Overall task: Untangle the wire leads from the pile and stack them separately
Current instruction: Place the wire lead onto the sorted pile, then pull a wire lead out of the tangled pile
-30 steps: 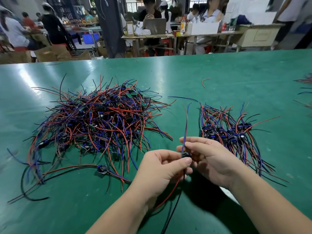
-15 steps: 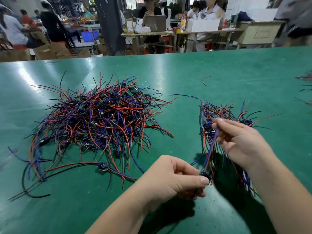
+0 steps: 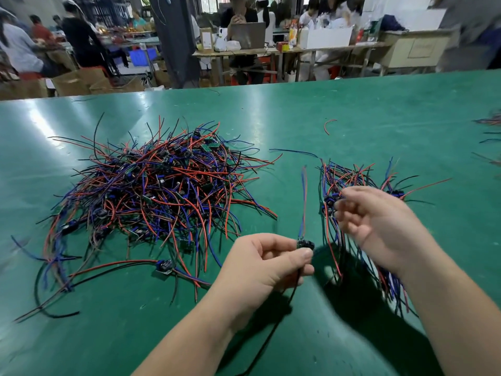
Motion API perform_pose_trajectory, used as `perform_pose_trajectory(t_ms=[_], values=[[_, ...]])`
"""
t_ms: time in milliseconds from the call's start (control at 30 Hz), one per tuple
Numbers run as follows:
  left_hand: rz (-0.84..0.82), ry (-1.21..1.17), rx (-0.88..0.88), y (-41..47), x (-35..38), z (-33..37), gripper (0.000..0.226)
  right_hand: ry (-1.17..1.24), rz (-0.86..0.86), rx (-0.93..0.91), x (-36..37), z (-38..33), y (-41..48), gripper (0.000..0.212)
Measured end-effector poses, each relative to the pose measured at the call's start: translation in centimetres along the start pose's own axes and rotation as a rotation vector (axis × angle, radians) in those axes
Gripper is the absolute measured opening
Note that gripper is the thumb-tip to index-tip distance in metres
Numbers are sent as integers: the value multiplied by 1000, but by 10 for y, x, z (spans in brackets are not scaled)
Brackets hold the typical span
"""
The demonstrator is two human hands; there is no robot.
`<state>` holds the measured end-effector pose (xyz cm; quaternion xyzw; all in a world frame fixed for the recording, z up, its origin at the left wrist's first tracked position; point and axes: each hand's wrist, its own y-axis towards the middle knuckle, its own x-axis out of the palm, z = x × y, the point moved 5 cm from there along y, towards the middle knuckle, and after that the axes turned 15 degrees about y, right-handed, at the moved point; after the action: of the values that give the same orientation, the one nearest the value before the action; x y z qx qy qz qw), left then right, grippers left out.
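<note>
"Wire lead (image 3: 305, 243) first: we have one out of the tangle, at the middle of our view. The left hand (image 3: 267, 267) pinches its little dark board (image 3: 304, 242) between thumb (image 3: 302, 255) and forefinger."

"And its wires?"

"Red and blue run up toward twelve o'clock and stand free. A black one hangs down past the wrist toward six. We judge it very light, with soft, springy wires, and the board is the only stiff part."

"So we take hold at the board?"

"We think so. A pull on a bare wire end could strain its joint or snag it on its neighbours, while the board gives our fingers something firm."

"What of the right hand (image 3: 379, 223)?"

"It hangs at two o'clock from the lead, apart from it, with its fingers loosely curled. It is blurred, but we see nothing in them."

"And under it?"

"The sorted stack (image 3: 352, 180), its leads lying roughly the same way. The pile (image 3: 162, 191) lies at ten o'clock, well apart, dense and crossed over itself. One loose lead (image 3: 164, 265) at its near edge looks nearly free."

"Any risk?"

"Thin wires hook each other, so we expect to lay ours flat beside the stack, aligned with it, on the green table (image 3: 379, 118)."
</note>
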<state>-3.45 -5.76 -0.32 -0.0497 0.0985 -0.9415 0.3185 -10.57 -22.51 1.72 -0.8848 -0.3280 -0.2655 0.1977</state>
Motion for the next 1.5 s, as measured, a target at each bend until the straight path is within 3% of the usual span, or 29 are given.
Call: perform_pose_trajectory(t_ms=[67,133,267,400,567,667,767,833,900,1000,1133,1233,1300,1400,1500], values=[[50,-18,32,1,-3,1,41,-198,-196,61,15,11,-10,8],[91,-39,57,3,-6,1,42,-355,-355,64,26,20,-20,24],[134,-62,100,4,-11,1,41,-550,-449,-46,35,28,-30,25],[104,81,178,2,-7,6,17,-659,-346,-263,34,22,-26,3],[75,106,136,-2,-1,8,27,-629,-335,-292,28,6,-23,9],[67,52,93,-3,-2,9,23,-464,-134,-415,6,-28,-9,15],[138,134,103,-3,-11,13,17,-515,100,-559,-27,-66,4,14],[260,357,165,-2,-23,15,19,-633,257,-627,-50,-80,9,13],[396,750,307,-5,-33,23,15,-775,400,-654,-67,-87,13,7],[489,1147,416,-7,-43,30,16,-905,490,-636,-81,-91,21,13],[541,1495,140,0,-60,17,31,-1155,488,-586,-81,-83,28,14],[577,1598,-31,-4,-72,15,42,-1266,463,-529,-77,-73,33,14],[543,1618,-63,-3,-79,16,54,-1322,436,-449,-76,-66,38,12],[317,1595,-85,2,-86,11,76,-1386,401,-372,-77,-60,39,15],[111,1597,-49,0,-85,10,80,-1427,380,-453,-66,-61,32,18]])
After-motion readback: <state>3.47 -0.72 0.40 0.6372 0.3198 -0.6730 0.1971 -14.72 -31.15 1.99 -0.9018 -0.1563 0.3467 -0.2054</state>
